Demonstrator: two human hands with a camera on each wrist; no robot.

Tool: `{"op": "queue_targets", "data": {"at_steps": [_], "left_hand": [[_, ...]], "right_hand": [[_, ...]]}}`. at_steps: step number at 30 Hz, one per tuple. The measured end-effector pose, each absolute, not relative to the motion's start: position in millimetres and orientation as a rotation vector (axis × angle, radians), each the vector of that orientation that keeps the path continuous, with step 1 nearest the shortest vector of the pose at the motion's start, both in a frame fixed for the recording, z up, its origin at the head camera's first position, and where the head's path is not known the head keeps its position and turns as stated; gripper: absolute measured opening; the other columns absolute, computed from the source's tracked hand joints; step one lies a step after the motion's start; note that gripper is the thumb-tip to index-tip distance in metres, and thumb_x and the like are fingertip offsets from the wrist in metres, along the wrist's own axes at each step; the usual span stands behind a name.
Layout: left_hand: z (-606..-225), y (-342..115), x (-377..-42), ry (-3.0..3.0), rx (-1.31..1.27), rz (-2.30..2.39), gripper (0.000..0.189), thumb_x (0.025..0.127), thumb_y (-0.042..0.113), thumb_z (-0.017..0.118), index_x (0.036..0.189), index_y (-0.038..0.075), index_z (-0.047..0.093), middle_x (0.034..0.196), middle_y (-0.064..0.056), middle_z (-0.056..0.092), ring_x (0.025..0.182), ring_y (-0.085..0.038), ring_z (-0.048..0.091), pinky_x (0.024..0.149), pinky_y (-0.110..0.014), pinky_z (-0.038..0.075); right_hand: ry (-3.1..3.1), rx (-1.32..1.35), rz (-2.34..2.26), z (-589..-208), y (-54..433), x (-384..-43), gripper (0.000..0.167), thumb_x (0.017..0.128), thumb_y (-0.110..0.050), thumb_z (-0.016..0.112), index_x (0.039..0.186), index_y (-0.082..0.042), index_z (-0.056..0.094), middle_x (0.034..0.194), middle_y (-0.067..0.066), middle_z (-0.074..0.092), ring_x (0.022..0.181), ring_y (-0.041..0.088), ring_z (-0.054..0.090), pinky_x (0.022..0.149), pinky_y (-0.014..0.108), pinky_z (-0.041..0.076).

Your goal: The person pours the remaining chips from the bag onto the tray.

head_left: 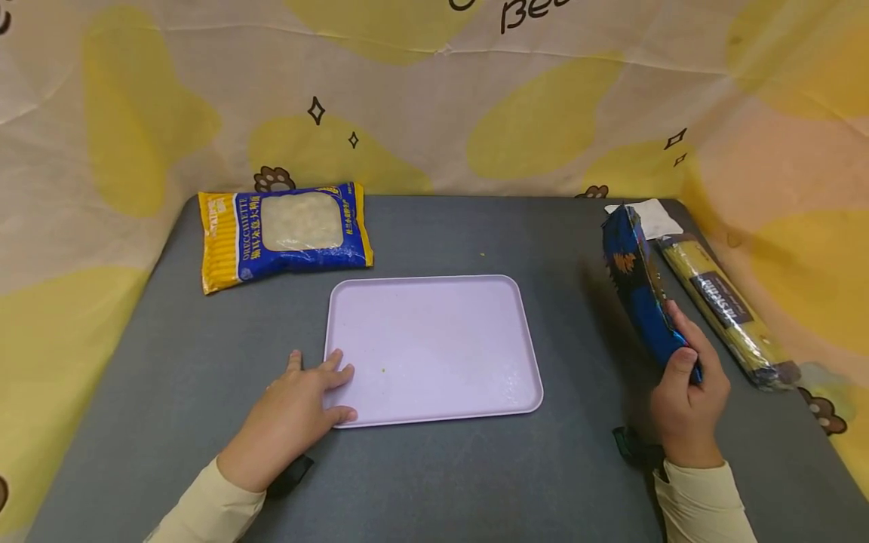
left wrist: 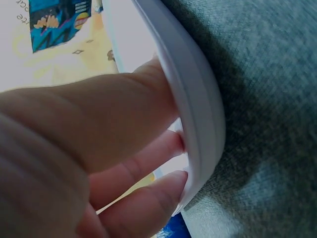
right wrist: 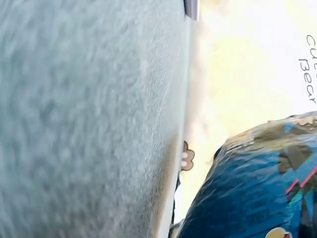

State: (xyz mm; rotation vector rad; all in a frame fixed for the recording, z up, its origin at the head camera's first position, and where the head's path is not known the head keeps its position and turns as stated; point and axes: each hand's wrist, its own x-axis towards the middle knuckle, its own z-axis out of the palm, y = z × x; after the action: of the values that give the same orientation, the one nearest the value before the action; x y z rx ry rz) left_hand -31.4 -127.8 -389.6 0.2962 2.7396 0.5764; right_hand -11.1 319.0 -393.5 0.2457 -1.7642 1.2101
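The tray (head_left: 434,339) is pale lilac. Right of it, one packet (head_left: 637,290) is deep blue with an orange motif and, on its face, dark shapes and pink streaks; farther right, a long packet (head_left: 721,294) is yellow with a dark label lettered in white. Behind and left of the tray, the orecchiette bag (head_left: 302,220) is blue with yellow ends and a cream window. The tabletop (head_left: 434,483) around the tray is grey. Behind it, the cloth (head_left: 421,98) is cream, with yellow blotches, brown paw prints and black-outlined sparkles.
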Motion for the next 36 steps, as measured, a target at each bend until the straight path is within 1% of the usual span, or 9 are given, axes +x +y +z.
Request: {"op": "queue_targets", "data": {"at_steps": [7, 13, 20, 22, 24, 26, 28, 31, 36], "left_hand": [[-389, -129, -32, 2.727, 0.289, 0.556, 0.061, 0.086, 0.03, 0.09, 0.14, 0.011, 0.071, 0.158, -0.018, 0.05, 0.14, -0.073, 0.025, 0.096, -0.087, 0.034], [-388, -131, -33, 2.714, 0.303, 0.533, 0.062, 0.087, 0.031, 0.089, 0.141, 0.011, 0.07, 0.158, -0.018, 0.05, 0.14, -0.074, 0.025, 0.096, -0.086, 0.035], [-386, -133, -38, 2.686, 0.362, 0.472, 0.063, 0.088, 0.036, 0.088, 0.143, 0.011, 0.069, 0.158, -0.019, 0.05, 0.138, -0.075, 0.027, 0.093, -0.086, 0.037], [-386, -134, -39, 2.685, 0.371, 0.469, 0.063, 0.088, 0.036, 0.088, 0.143, 0.011, 0.069, 0.158, -0.019, 0.05, 0.138, -0.075, 0.028, 0.092, -0.086, 0.038], [-385, -133, -40, 2.684, 0.374, 0.466, 0.064, 0.088, 0.036, 0.088, 0.144, 0.012, 0.068, 0.158, -0.019, 0.05, 0.138, -0.074, 0.028, 0.092, -0.086, 0.038], [-384, -132, -40, 2.687, 0.384, 0.462, 0.064, 0.088, 0.035, 0.088, 0.143, 0.011, 0.068, 0.158, -0.019, 0.051, 0.138, -0.074, 0.029, 0.093, -0.086, 0.039], [-383, -130, -41, 2.69, 0.392, 0.459, 0.064, 0.088, 0.034, 0.088, 0.143, 0.01, 0.068, 0.157, -0.019, 0.051, 0.138, -0.074, 0.03, 0.094, -0.085, 0.039], [-382, -128, -42, 2.694, 0.417, 0.445, 0.063, 0.087, 0.034, 0.089, 0.142, 0.009, 0.069, 0.156, -0.02, 0.053, 0.135, -0.076, 0.031, 0.095, -0.084, 0.04], [-384, -125, -44, 2.69, 0.424, 0.443, 0.063, 0.087, 0.034, 0.089, 0.141, 0.009, 0.07, 0.155, -0.02, 0.053, 0.135, -0.077, 0.031, 0.095, -0.083, 0.04]], "right_hand": [[-1.64, 0.178, 1.376, -393, 321, -11, 0.047, 0.111, -0.026, 0.055, 0.131, 0.016, 0.062, 0.136, 0.022, 0.068, 0.132, 0.026, 0.063, 0.121, 0.039, 0.037], [-1.623, 0.108, 1.464, -385, 321, -10, 0.039, 0.114, -0.017, 0.049, 0.135, 0.012, 0.063, 0.138, 0.018, 0.068, 0.134, 0.025, 0.06, 0.121, 0.035, 0.036], [-1.622, 0.219, 1.61, -365, 313, -16, 0.037, 0.114, -0.016, 0.047, 0.137, 0.009, 0.064, 0.141, 0.011, 0.066, 0.138, 0.026, 0.052, 0.122, 0.031, 0.029], [-1.624, 0.267, 1.651, -359, 309, -18, 0.038, 0.114, -0.017, 0.048, 0.136, 0.009, 0.063, 0.142, 0.01, 0.065, 0.137, 0.026, 0.052, 0.118, 0.029, 0.033], [-1.616, 0.335, 1.731, -354, 303, -20, 0.04, 0.113, -0.02, 0.05, 0.137, 0.01, 0.062, 0.142, 0.012, 0.066, 0.133, 0.026, 0.055, 0.11, 0.028, 0.04], [-1.626, 0.402, 1.797, -349, 296, -22, 0.042, 0.113, -0.022, 0.05, 0.138, 0.01, 0.062, 0.142, 0.013, 0.066, 0.13, 0.027, 0.057, 0.101, 0.029, 0.046], [-1.662, 0.464, 1.853, -344, 288, -24, 0.043, 0.114, -0.024, 0.049, 0.14, 0.009, 0.06, 0.143, 0.015, 0.066, 0.128, 0.028, 0.059, 0.097, 0.031, 0.047], [-1.753, 0.532, 1.898, -335, 275, -29, 0.044, 0.115, -0.024, 0.046, 0.144, 0.007, 0.057, 0.145, 0.015, 0.064, 0.132, 0.03, 0.058, 0.098, 0.034, 0.047], [-2.005, 0.538, 1.986, -312, 255, -35, 0.045, 0.117, -0.024, 0.039, 0.155, -0.004, 0.052, 0.156, 0.015, 0.055, 0.145, 0.033, 0.048, 0.106, 0.04, 0.044]]}}
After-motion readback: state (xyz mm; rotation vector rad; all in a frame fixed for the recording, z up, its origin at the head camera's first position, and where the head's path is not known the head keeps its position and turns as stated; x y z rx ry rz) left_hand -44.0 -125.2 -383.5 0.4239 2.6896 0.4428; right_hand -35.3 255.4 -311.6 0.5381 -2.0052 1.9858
